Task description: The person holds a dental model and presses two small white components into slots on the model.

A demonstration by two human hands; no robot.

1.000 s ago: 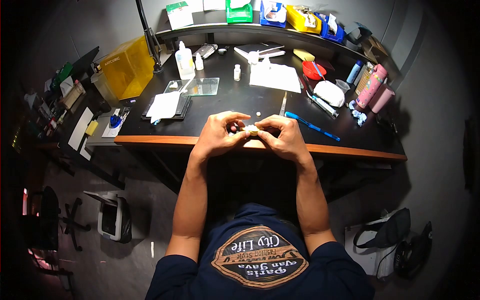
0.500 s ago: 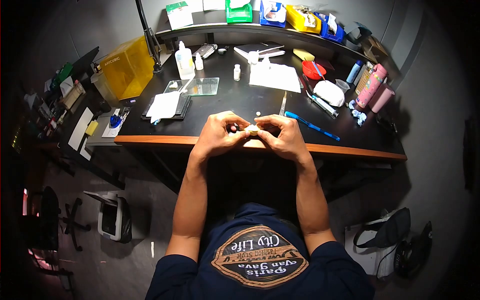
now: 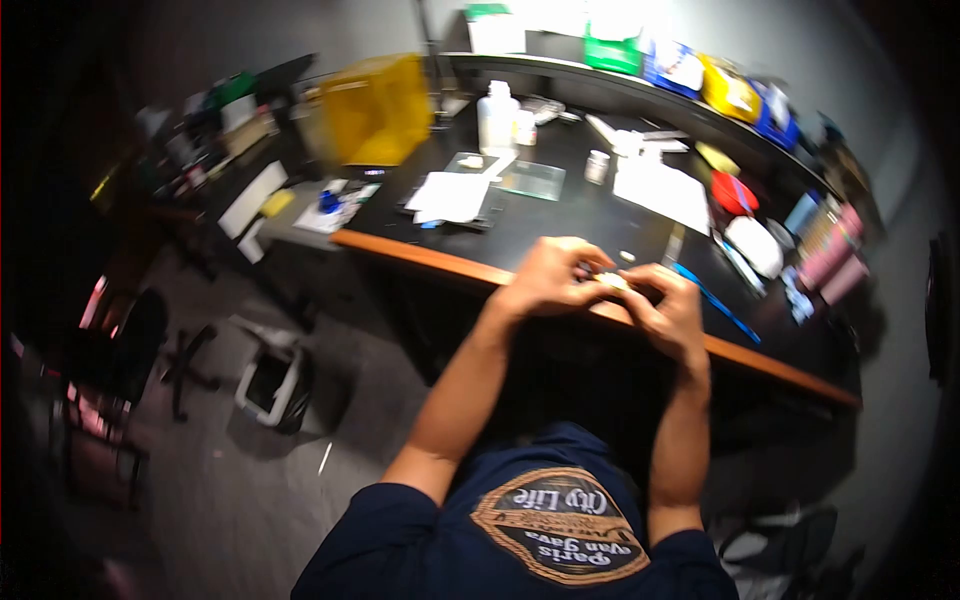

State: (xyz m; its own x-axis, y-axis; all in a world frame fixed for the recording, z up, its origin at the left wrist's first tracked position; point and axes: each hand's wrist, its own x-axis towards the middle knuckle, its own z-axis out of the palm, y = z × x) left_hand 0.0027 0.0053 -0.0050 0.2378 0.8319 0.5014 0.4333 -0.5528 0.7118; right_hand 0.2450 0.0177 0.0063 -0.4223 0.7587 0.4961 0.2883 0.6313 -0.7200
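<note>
Both hands meet just over the desk's front edge, around a small cream-and-yellow piece (image 3: pixel 613 282) that is too small and blurred to name. My left hand (image 3: pixel 553 278) pinches it from one side with thumb and fingertips. From the other side, the fingers of my right hand (image 3: pixel 668 303) are closed on it, hiding part of it. A tiny white lump (image 3: pixel 627 256) lies on the desk just beyond the fingertips. Near my right hand are a thin blade-like tool (image 3: pixel 676 240) and a long blue pen-like tool (image 3: pixel 722 308).
On the black desk (image 3: pixel 560 222) stand a squeeze bottle (image 3: pixel 495 120), a small white bottle (image 3: pixel 596 167), a glass plate (image 3: pixel 535 181), white paper (image 3: pixel 660 195) and a red bowl (image 3: pixel 733 193). A wooden edge (image 3: pixel 430 256) runs along the front. Coloured bins line the shelf (image 3: pixel 560 67).
The head view has swung left and tilted, so the desk and hands appear farther right and the picture is blurred. Both hands keep hold of the small piece.
</note>
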